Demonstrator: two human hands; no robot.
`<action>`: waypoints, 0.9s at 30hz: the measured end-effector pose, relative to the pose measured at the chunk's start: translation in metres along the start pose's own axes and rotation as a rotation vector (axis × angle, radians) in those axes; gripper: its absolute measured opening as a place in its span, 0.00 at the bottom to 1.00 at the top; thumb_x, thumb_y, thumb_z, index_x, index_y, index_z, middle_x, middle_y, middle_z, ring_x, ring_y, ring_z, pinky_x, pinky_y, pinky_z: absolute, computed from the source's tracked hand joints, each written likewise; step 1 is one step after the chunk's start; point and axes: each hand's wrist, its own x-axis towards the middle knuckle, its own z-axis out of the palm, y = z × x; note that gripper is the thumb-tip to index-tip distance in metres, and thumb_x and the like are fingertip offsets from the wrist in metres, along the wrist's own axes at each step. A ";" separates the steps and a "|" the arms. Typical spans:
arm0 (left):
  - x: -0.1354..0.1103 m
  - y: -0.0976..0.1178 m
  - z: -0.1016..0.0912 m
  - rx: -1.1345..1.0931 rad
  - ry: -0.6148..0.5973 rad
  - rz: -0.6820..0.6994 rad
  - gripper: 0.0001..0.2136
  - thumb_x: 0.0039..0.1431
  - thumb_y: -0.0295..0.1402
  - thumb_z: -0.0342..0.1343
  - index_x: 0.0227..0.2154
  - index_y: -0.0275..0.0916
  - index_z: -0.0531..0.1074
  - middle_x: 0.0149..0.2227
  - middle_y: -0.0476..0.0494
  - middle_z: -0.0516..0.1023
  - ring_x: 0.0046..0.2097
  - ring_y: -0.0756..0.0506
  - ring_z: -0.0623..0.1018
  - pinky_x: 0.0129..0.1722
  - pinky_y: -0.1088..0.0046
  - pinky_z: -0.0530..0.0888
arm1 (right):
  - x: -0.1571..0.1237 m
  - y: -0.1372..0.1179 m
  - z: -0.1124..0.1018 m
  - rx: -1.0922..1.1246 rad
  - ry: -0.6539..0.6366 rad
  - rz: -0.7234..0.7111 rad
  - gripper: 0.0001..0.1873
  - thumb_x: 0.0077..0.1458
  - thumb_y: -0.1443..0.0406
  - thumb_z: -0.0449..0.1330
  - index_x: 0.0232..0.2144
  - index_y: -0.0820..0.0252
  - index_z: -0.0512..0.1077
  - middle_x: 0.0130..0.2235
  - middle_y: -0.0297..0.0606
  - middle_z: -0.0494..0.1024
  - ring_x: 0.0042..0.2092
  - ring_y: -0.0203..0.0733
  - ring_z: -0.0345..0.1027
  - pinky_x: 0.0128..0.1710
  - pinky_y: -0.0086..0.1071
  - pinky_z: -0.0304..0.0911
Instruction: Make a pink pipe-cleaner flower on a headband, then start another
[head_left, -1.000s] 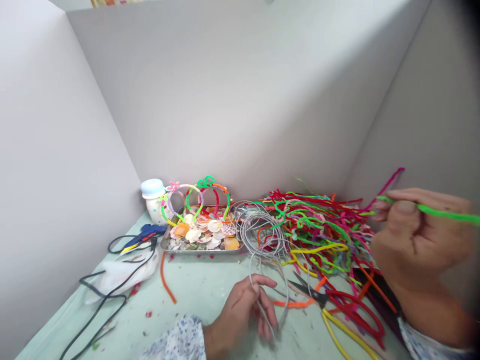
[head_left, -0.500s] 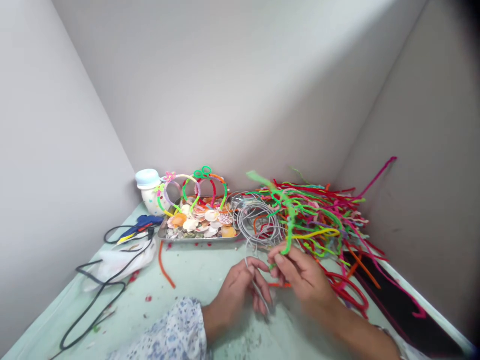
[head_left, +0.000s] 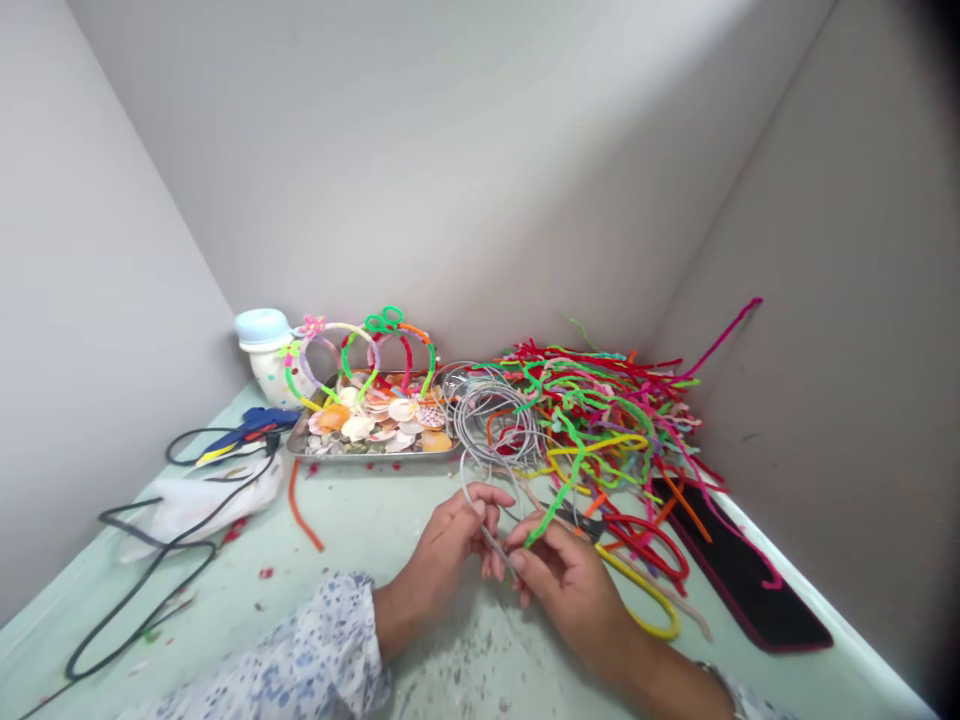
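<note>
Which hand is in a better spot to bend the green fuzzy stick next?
Probably the right hand: it pinches the green stick. The left hand is close by, but it holds the grey wire, so it looks less free.

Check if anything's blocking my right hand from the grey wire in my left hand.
Nothing visible blocks it: your right hand, holding a green pipe cleaner, is right beside the grey wire in your left hand. Actual contact is unclear.

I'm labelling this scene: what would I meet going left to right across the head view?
Black cord, blue-lidded jar, shell tray, left hand holding gray wire, right hand holding a green fuzzy stem, flat black object.
</note>
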 end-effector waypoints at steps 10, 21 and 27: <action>-0.001 0.004 -0.001 0.260 -0.001 0.053 0.14 0.61 0.40 0.51 0.42 0.36 0.70 0.27 0.48 0.70 0.28 0.50 0.69 0.29 0.75 0.66 | 0.001 0.004 -0.006 0.009 0.105 0.079 0.08 0.53 0.61 0.61 0.35 0.57 0.69 0.27 0.31 0.73 0.25 0.36 0.69 0.26 0.29 0.68; -0.007 -0.005 0.008 0.251 -0.097 -0.023 0.10 0.54 0.37 0.59 0.35 0.37 0.69 0.28 0.49 0.70 0.27 0.52 0.69 0.27 0.77 0.68 | -0.001 0.002 -0.014 0.003 0.352 0.001 0.14 0.53 0.59 0.61 0.41 0.57 0.70 0.31 0.34 0.74 0.27 0.35 0.68 0.27 0.29 0.66; -0.006 -0.007 0.008 0.330 -0.101 -0.027 0.09 0.55 0.35 0.58 0.34 0.35 0.69 0.26 0.51 0.70 0.25 0.53 0.68 0.26 0.78 0.67 | -0.002 0.006 -0.014 0.051 0.303 -0.032 0.09 0.56 0.59 0.59 0.37 0.57 0.67 0.24 0.29 0.69 0.25 0.33 0.65 0.26 0.25 0.63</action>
